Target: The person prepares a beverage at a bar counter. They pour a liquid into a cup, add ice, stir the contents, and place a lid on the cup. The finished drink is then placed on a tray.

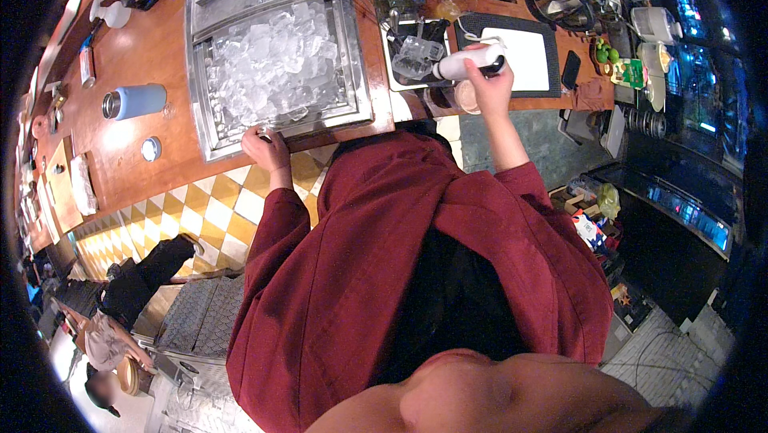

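Right-hand grip [494, 87] wraps a white, dark-ended bottle [464, 63], tilted near the front edge of the worktop [377, 69]; left-hand grip [265, 149] curls at the near rim of the ice bin [356, 73], its hold unclear. Good control likely needs even finger pressure.

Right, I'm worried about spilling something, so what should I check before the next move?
1. White bottle gripped by the right hand: ok, held near its dark end.
2. Bottle upright: not ok, it is tipped sideways.
3. Bottle sealed: cannot tell, its closure isn't clear here.
4. Left hand steady at the ice bin: cannot tell; it is at the near edge.
5. Left hand free of objects: cannot tell, the curled fingers hide too much.
6. Dark phone off the black mat: ok, beside it.
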The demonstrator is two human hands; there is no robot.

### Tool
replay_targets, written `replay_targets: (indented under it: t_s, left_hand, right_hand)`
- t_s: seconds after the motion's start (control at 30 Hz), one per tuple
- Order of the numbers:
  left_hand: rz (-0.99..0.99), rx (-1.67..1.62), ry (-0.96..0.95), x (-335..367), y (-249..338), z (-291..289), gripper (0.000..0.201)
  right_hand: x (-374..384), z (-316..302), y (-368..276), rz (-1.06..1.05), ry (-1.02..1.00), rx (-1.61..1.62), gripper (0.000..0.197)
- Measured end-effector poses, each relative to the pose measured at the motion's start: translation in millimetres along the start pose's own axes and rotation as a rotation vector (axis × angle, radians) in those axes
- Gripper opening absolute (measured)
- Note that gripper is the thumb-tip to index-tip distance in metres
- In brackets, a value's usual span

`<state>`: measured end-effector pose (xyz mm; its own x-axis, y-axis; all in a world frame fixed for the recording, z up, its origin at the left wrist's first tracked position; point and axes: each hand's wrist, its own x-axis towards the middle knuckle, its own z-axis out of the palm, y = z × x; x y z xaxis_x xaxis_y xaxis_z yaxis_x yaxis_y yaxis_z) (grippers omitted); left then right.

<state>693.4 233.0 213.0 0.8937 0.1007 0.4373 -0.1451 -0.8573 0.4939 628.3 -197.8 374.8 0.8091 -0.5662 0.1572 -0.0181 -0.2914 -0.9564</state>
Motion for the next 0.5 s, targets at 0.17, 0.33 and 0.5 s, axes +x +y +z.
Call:
replay_targets:
  t_s: [0.17, 0.33, 0.5]
  left_hand:
    - [0.004, -0.009, -0.011, 1, 2, 0, 0.027]
    - [0.025, -0.011, -0.011, 2, 4, -2, 0.023]
    - [-0.012, -0.005, -0.017, 3, 8, -3, 0.024]
  right_hand:
    - [4, -36, -10, 0.039, 0.149, 0.006, 0.018]
    - [8, -40, 4, -0.027, 0.119, -0.077, 0.021]
    - [5, -16, 40, -0.053, 0.01, -0.326, 0.033]
